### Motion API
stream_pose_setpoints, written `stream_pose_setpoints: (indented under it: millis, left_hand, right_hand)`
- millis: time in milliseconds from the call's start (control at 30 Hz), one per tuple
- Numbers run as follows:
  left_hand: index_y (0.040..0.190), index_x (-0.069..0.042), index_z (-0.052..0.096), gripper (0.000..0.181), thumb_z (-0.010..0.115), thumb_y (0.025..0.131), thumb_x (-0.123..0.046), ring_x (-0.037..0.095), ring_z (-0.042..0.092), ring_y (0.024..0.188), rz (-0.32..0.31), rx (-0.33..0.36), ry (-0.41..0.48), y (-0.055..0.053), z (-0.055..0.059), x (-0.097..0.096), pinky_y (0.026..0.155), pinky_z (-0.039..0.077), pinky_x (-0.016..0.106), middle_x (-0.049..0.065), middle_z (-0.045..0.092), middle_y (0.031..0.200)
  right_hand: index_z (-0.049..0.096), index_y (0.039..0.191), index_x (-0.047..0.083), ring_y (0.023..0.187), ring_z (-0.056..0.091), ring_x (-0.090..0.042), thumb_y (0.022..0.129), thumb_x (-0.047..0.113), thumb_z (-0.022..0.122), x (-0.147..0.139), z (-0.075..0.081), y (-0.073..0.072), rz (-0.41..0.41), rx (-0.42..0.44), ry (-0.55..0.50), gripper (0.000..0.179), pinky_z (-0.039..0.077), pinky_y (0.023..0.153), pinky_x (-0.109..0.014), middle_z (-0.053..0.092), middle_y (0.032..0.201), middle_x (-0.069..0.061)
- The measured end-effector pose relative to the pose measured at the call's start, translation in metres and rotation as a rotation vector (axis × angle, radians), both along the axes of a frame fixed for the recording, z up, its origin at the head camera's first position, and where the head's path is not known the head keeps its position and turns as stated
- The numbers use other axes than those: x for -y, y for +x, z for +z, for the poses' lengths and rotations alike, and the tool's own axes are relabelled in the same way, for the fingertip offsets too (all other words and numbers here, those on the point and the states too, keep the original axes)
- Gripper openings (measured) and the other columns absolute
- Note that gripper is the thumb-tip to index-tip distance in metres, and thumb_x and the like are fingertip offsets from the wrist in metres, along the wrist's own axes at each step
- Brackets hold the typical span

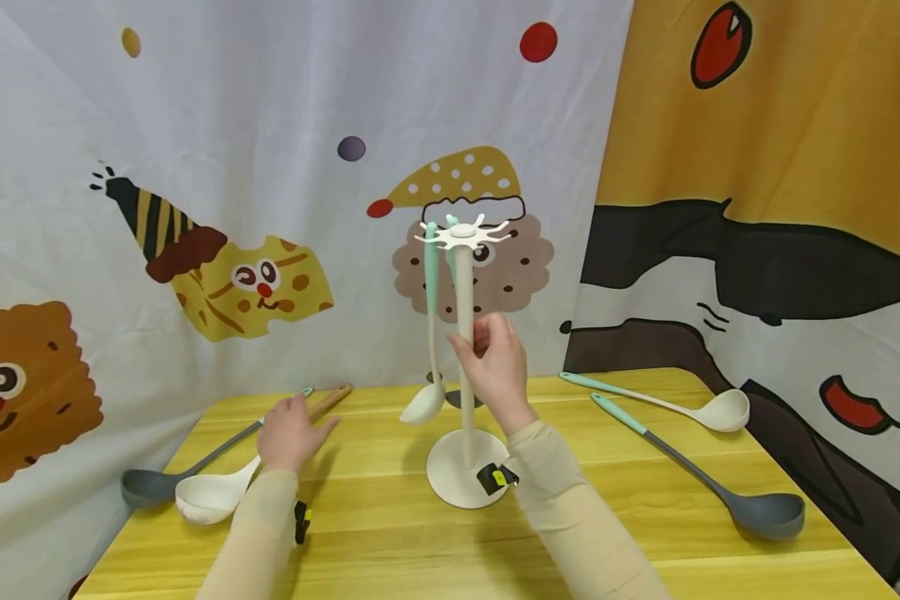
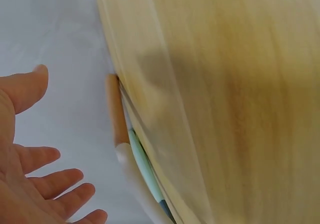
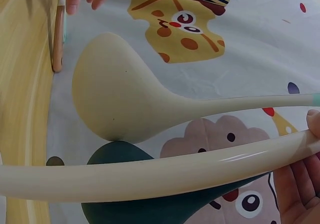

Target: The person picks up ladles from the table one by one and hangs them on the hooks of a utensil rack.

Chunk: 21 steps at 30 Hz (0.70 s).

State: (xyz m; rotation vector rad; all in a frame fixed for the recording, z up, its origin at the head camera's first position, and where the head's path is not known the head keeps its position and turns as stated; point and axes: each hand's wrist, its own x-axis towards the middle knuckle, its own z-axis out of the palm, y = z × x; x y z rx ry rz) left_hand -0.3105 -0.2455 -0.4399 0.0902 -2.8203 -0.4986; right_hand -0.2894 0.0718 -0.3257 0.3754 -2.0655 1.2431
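A white utensil stand (image 1: 466, 308) with a hooked top rises from a round base. My right hand (image 1: 497, 367) grips its pole between thumb and fingers. Two mint-handled ladles hang from the hooks: a white ladle (image 3: 117, 89) and, partly hidden behind the pole, a dark ladle (image 3: 120, 154). Over on the left, my left hand (image 1: 291, 435) hovers with fingers spread and nothing held. Under and beside it lie a white ladle (image 1: 208, 500) with a wooden handle (image 2: 116, 111) and a grey ladle (image 1: 150, 490) with a mint handle (image 2: 145, 166).
On the right of the wooden table (image 1: 375, 542) lie another white ladle (image 1: 723, 411) and another dark grey ladle (image 1: 772, 515), both mint-handled. A printed cloth (image 1: 270, 100) hangs along the table's far edge, behind the stand.
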Motion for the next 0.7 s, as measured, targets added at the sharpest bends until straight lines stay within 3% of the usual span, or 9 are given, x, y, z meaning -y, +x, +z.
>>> stream_pose_setpoints:
  millis: [167,500,700]
  left_hand:
    - [0.133,0.01,0.049,0.077,0.069,0.088,-0.049,0.055,0.053,0.106,0.027,0.011,-0.006,-0.001,-0.002,0.007,0.081,0.043,0.068,0.036,0.054,0.121]
    - [0.127,0.011,0.051,0.078,0.066,0.088,-0.055,0.054,0.054,0.103,0.044,0.07,-0.004,-0.001,-0.002,0.016,0.08,0.043,0.067,0.035,0.055,0.115]
    - [0.111,0.009,0.056,0.068,0.065,0.089,-0.055,0.053,0.056,0.094,0.054,0.122,-0.003,0.002,-0.002,0.021,0.076,0.045,0.065,0.032,0.057,0.103]
  right_hand:
    - [0.055,0.093,0.004,0.074,0.059,-0.023,0.09,0.018,0.074,0.0,-0.001,0.0,0.0,-0.009,-0.001,0.024,0.051,0.065,-0.035,0.057,0.087,-0.01]
    - [0.054,0.093,0.004,0.073,0.059,-0.023,0.09,0.017,0.074,0.001,0.001,0.002,0.009,-0.002,-0.013,0.024,0.052,0.065,-0.034,0.057,0.086,-0.01]
    - [0.054,0.093,0.004,0.073,0.058,-0.023,0.09,0.017,0.074,0.001,0.001,0.002,0.003,0.016,-0.011,0.024,0.052,0.065,-0.034,0.057,0.086,-0.01]
